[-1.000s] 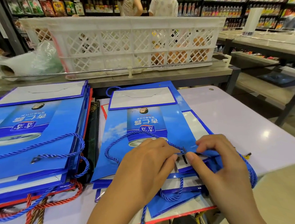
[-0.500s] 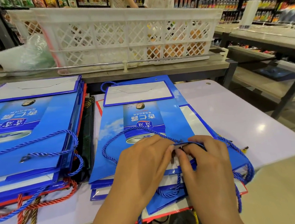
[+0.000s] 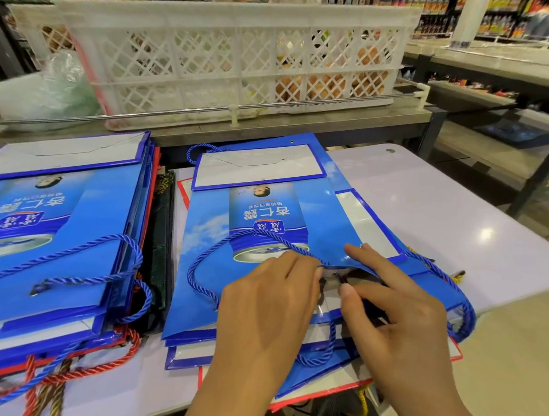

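The blue gift bag lies flat on top of the centre stack on the white table. Its long axis runs up the frame and its mouth faces the lower edge. The left hand pinches the lifted lip from the left. The right hand clamps the same lip, forefinger above and thumb beneath, so the opening lies directly between both hands.

Blue cord: we lose its end under our left hand.
Top bag: our right hand covers its near edge.
Left stack: cut by the frame edge.
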`<act>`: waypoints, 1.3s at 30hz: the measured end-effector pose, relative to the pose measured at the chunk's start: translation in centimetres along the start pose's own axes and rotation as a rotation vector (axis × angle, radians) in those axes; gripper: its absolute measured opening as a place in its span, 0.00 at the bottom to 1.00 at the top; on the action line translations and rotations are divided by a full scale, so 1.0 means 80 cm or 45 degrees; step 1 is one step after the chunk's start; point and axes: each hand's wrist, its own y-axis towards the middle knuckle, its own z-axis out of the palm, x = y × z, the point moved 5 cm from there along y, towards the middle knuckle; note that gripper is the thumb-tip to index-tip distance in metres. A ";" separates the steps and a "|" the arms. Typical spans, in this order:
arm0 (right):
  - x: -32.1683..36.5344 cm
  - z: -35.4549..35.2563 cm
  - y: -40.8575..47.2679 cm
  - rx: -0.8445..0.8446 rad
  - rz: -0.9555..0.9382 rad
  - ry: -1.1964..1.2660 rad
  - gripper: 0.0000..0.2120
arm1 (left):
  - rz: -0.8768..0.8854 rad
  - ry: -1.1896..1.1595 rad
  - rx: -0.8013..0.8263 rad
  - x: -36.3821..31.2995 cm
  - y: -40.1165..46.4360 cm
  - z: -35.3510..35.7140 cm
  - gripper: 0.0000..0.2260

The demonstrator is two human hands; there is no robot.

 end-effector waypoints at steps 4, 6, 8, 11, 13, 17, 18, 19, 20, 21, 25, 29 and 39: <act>-0.003 -0.002 -0.001 0.084 0.105 0.080 0.13 | 0.044 -0.104 0.016 0.000 -0.005 0.000 0.15; 0.002 -0.011 0.000 0.067 0.195 0.195 0.13 | 0.052 -0.186 0.038 0.001 -0.009 -0.002 0.13; 0.008 -0.026 0.007 0.003 0.266 0.333 0.15 | 0.043 -0.238 0.044 0.004 -0.010 -0.004 0.13; 0.011 -0.044 0.037 0.016 0.225 0.213 0.15 | 0.000 -0.315 0.046 0.009 -0.011 -0.006 0.13; 0.002 -0.030 0.060 0.345 0.266 0.094 0.13 | -0.024 -0.335 0.031 0.011 -0.013 -0.005 0.14; -0.015 0.004 0.070 0.889 0.348 -0.033 0.08 | -0.026 -0.339 0.031 0.010 -0.016 -0.001 0.14; -0.015 0.007 0.070 0.883 0.373 0.019 0.07 | -0.033 -0.344 0.030 0.011 -0.017 -0.001 0.14; -0.015 0.008 0.069 0.867 0.407 0.082 0.05 | -0.038 -0.350 0.029 0.011 -0.017 -0.001 0.15; -0.016 0.009 0.067 0.851 0.443 0.132 0.05 | -0.039 -0.354 0.028 0.011 -0.017 -0.001 0.15; -0.018 0.009 0.065 0.831 0.475 0.155 0.04 | -0.038 -0.355 0.031 0.011 -0.017 -0.001 0.15; -0.022 0.009 0.061 0.746 0.527 0.189 0.06 | -0.042 -0.368 0.036 0.011 -0.016 -0.001 0.15; -0.024 0.009 0.057 0.701 0.527 0.238 0.07 | -0.049 -0.364 0.037 0.010 -0.016 -0.002 0.14; -0.028 0.006 0.053 0.462 0.608 0.377 0.06 | -0.083 -0.391 0.067 0.008 -0.013 -0.005 0.13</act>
